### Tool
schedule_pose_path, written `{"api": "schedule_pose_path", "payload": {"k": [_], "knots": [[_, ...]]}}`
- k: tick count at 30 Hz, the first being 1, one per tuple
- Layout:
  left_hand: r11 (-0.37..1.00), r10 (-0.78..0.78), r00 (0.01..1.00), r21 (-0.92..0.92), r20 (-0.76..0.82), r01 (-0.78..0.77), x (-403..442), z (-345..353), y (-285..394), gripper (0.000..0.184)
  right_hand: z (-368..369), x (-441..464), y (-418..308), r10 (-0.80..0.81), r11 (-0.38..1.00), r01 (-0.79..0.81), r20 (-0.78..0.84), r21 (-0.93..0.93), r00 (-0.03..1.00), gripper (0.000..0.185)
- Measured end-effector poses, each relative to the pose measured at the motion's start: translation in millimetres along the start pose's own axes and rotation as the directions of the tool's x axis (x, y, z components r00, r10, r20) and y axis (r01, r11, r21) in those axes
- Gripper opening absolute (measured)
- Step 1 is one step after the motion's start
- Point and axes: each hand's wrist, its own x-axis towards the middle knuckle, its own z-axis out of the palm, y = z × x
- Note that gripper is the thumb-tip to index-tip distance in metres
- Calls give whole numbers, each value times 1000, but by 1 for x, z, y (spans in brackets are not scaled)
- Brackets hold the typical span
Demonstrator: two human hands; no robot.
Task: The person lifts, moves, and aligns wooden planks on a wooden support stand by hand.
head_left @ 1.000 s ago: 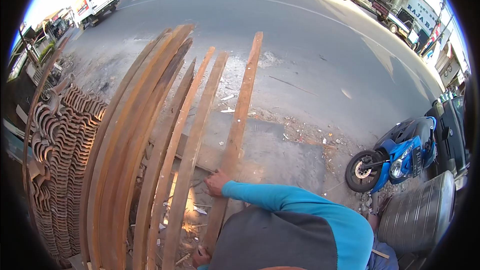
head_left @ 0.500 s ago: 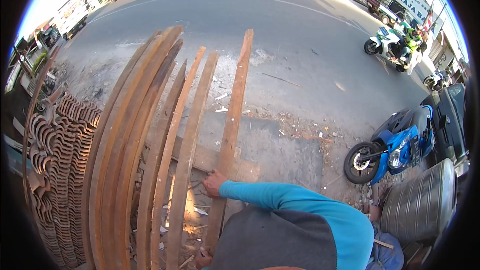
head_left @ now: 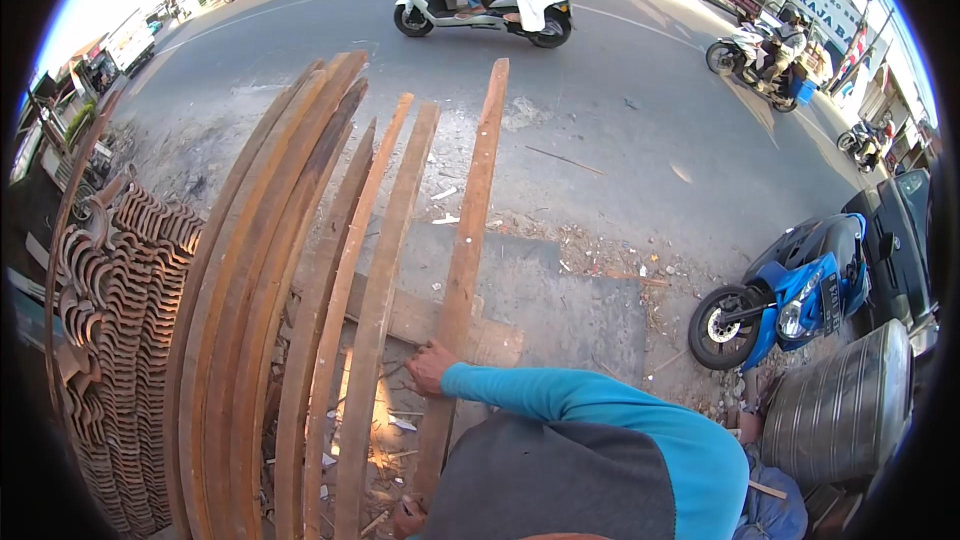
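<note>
A long brown wooden beam (head_left: pixel 474 210) runs from near my body out toward the road. My right hand (head_left: pixel 431 369), in a teal sleeve, is closed over its edge about midway, with the fingers curled on the left side. Low at the bottom edge, my left hand (head_left: pixel 409 517) is curled against the near part of the same beam, and my torso hides some of it. Left of this beam lies another beam (head_left: pixel 392 240), then several more beams (head_left: pixel 250 270) close together. A flat plank (head_left: pixel 490 340) lies crosswise underneath.
Stacked curved roof tiles (head_left: pixel 130 340) stand at the left. On the right are a parked blue motorbike (head_left: pixel 790 290), a ribbed metal tank (head_left: pixel 840 405) and a dark car (head_left: pixel 900 240). Two people ride a white scooter (head_left: pixel 490 10) along the road (head_left: pixel 620 100) ahead.
The white scooter has come from the right to the middle of the road, and another motorbike with a rider shows at the right. My hands and the beam have hardly moved.
</note>
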Motion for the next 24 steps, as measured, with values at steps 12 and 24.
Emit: {"api": "schedule_pose_path", "payload": {"k": [12,24], "knots": [[999,-10,999,-52,-48,8,-3,8,-13,37,4,-1,4,-9,1000,9,41,11,999,48],[960,-249,958,-96,144,264,-24,-38,26,53,-28,4,-18,82,997,-83,89,5,993,54]]}}
